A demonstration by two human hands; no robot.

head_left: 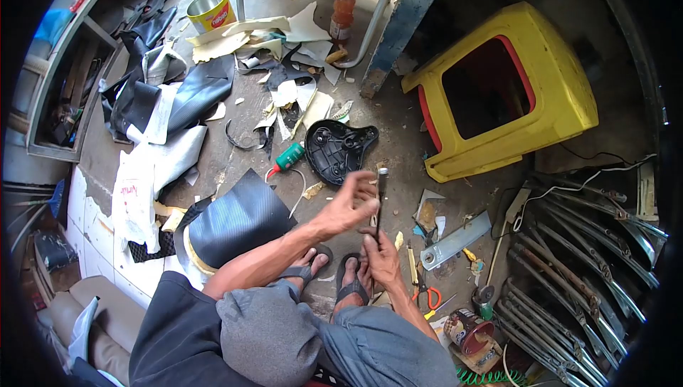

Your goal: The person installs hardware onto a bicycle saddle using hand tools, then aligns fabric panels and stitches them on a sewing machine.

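Observation:
My right hand (384, 259) is closed around the lower part of a slim dark rod (382, 198), which stands roughly upright with a pale, shiny tip. Beside the rod's upper part is my left hand (350, 203), its fingers apart and slightly blurred; whether they touch it is hard to tell. Just beyond the hands, a black plastic bicycle saddle base (336, 151) lies with its ribbed underside up. A green glue bottle (289, 156) with a red cap rests left of it. Near my left forearm is a roll of black textured sheet (238, 223).
Foam and vinyl scraps (295, 95) cover the floor ahead, with a yellow tin (211, 11) and an orange bottle (343, 13). At right are a yellow plastic stool (526, 117), a flat metal bar (455, 241), orange-handled scissors (427, 294) and stacked metal tubes (569, 273).

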